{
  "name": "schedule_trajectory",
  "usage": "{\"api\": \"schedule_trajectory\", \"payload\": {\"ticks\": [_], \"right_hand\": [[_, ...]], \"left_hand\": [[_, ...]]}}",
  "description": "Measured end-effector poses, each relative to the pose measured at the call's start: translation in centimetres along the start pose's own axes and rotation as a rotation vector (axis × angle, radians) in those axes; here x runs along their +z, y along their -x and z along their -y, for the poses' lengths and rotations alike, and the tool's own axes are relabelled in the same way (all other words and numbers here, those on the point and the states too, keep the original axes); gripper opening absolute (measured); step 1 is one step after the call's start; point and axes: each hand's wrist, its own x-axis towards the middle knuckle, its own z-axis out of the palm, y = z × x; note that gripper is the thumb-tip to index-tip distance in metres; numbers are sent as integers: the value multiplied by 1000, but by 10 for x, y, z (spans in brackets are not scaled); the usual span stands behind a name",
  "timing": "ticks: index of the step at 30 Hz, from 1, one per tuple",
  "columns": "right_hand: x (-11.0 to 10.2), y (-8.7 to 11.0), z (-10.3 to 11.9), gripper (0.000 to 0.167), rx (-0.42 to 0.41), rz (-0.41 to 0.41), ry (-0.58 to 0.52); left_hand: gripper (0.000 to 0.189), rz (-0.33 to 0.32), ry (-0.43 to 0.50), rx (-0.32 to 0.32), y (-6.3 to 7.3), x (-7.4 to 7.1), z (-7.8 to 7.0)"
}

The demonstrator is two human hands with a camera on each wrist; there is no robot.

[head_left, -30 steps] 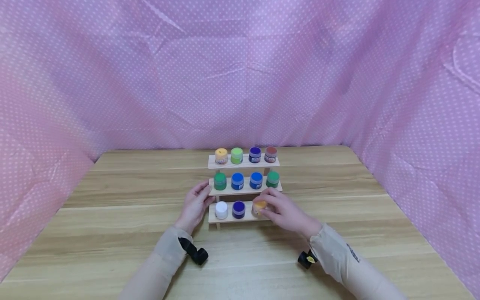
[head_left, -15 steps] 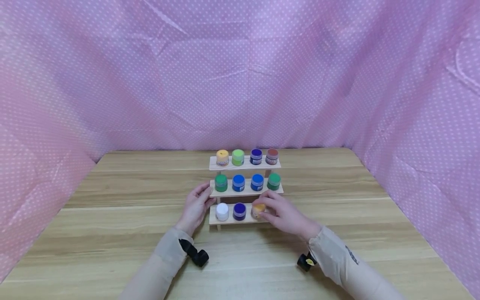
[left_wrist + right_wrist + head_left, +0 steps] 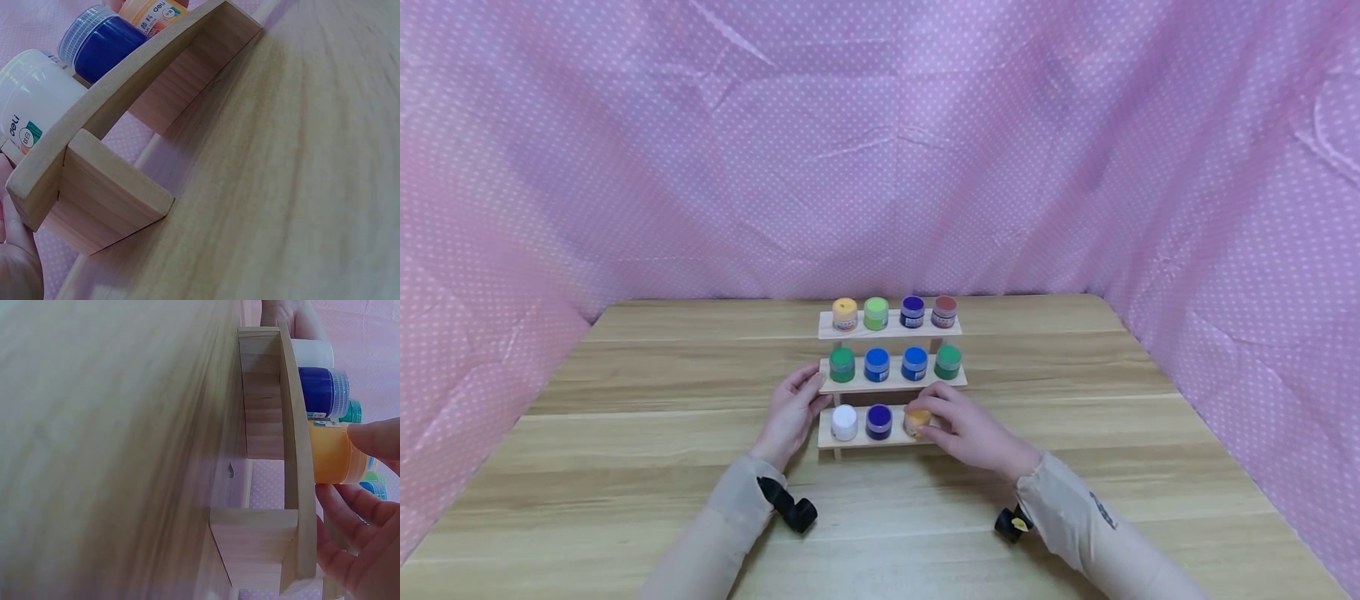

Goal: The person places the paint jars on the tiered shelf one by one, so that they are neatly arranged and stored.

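A three-tier wooden rack (image 3: 891,385) bears small paint jars with coloured lids. My right hand (image 3: 973,429) pinches an orange paint jar (image 3: 330,450) between thumb and fingers. That jar stands at the right of the lowest shelf, its base at the board in the right wrist view. My left hand (image 3: 790,414) grips the left end of the middle shelf, thumb at the board's edge; part of its fingers is hidden behind the rack. To the left of the orange jar are a dark blue jar (image 3: 878,422) and a white jar (image 3: 844,423).
Green and blue jars (image 3: 877,365) line the middle shelf. On the top shelf stand a yellow-orange jar (image 3: 845,314), a light green jar (image 3: 876,313), a dark blue one and a brown one. The wooden table (image 3: 662,358) ends at a pink dotted cloth (image 3: 880,150).
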Motion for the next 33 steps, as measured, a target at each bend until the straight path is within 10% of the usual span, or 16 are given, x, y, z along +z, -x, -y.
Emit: {"api": "schedule_trajectory", "payload": {"ticks": [33], "right_hand": [[-17,2,-1,33,62,-15,-65]], "left_hand": [[44,27,-30,-24,-2,2,-8]]}}
